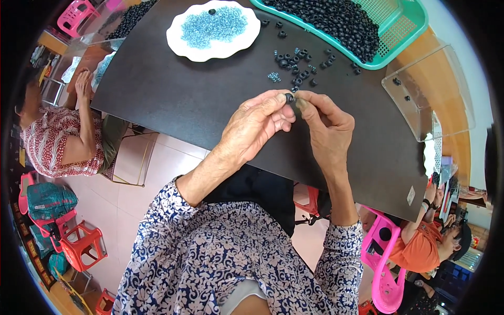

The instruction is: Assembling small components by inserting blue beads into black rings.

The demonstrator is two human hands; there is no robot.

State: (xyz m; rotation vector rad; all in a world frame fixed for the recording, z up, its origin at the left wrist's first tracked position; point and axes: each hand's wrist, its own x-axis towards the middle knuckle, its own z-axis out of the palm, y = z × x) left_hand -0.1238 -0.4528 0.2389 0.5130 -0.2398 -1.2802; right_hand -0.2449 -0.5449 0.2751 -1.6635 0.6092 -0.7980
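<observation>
Over the near edge of the dark table (210,84), my left hand (254,123) pinches a small round black plastic piece (289,98) between thumb and forefinger. Its other fingers curl loosely below. Close against that piece, the thumb and forefinger of my right hand (333,126) are pinched together; whatever they hold is too small to make out. Just beyond my fingertips lies a loose group of similar black pieces (298,82). A little heap of small metal springs (274,77) sits left of them.
A white scalloped plate (176,39) carries many springs and one black piece. At the far right, a green plastic basket (417,18) holds a heap of black pieces. A transparent tray (446,100) stands right. Other people sit left (63,136) and right (425,247).
</observation>
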